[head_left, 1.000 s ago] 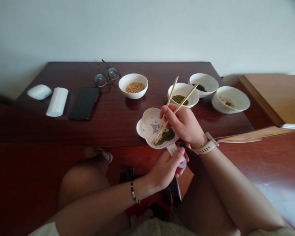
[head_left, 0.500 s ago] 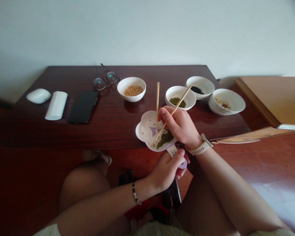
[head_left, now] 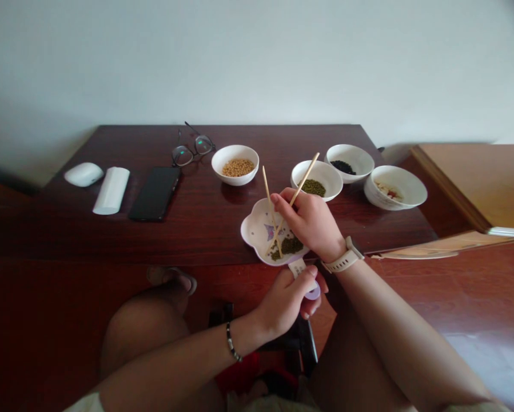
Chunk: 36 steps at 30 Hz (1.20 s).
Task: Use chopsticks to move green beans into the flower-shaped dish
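Note:
My left hand (head_left: 289,297) is closed round the handle of a pale purple-rimmed, flower-shaped dish (head_left: 253,224) at the table's front edge. Dark green beans (head_left: 291,245) lie in its near right part, beside a printed cartoon figure. My right hand (head_left: 310,220) grips a pair of wooden chopsticks (head_left: 305,177) above the dish. Their lower ends cross and reach down to the beans; whether they pinch one I cannot tell. Just beyond my right hand stands a white bowl of green beans (head_left: 314,187), partly hidden by a chopstick and the hand.
A bowl of yellow beans (head_left: 235,178) stands mid-table. At right are a bowl of black beans (head_left: 350,150) and a bowl with pale pieces (head_left: 396,200). Leftward lie glasses (head_left: 193,150), a black phone (head_left: 154,193), a white case (head_left: 111,190) and a white rounded object (head_left: 83,174).
The chopsticks have shifted: their tips now cross lower over the beans and the upper ends lean further left. The green beans in the dish look more spread. The camera view has tilted slightly.

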Each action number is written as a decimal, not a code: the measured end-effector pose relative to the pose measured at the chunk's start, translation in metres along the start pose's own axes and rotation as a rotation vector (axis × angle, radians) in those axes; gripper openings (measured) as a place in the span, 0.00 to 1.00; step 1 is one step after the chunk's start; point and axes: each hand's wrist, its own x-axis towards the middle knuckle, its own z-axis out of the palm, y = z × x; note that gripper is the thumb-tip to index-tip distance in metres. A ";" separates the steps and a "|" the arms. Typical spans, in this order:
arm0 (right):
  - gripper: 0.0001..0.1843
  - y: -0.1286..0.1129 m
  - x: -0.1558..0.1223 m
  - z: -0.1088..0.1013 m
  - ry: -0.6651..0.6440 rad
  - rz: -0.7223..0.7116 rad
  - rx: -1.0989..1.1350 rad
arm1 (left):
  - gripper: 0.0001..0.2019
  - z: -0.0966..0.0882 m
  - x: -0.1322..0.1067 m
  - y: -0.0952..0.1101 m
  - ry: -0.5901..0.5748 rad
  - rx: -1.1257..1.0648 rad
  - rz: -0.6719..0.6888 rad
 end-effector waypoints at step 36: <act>0.12 -0.002 0.022 0.016 0.054 0.141 -0.133 | 0.23 -0.008 -0.007 0.000 0.008 -0.039 0.037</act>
